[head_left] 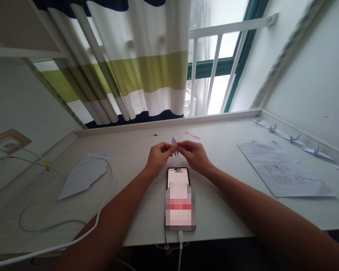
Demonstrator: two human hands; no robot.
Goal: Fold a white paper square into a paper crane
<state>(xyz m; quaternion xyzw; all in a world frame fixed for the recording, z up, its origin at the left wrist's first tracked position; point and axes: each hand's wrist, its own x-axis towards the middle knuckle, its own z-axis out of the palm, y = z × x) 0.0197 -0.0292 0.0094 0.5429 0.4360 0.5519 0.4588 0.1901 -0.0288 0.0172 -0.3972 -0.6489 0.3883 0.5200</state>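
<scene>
A small piece of folded white paper (174,142), pointed at the top and bottom, is held upright between my two hands above the desk. My left hand (159,156) pinches its left side with thumb and fingertips. On its right side, my right hand (194,153) pinches it in the same way. The fingers hide part of the folds. Just below the hands lies a phone (180,199) with a lit, partly blurred screen and a white cable (180,237) plugged into its lower end.
Several folded paper cranes (292,139) line the desk's right edge, beside a stack of written sheets (282,169). White paper pieces (86,175) lie at left under a looping white cable (113,177). A thin blue-and-white item (155,134) and a paper strip (192,134) lie behind my hands.
</scene>
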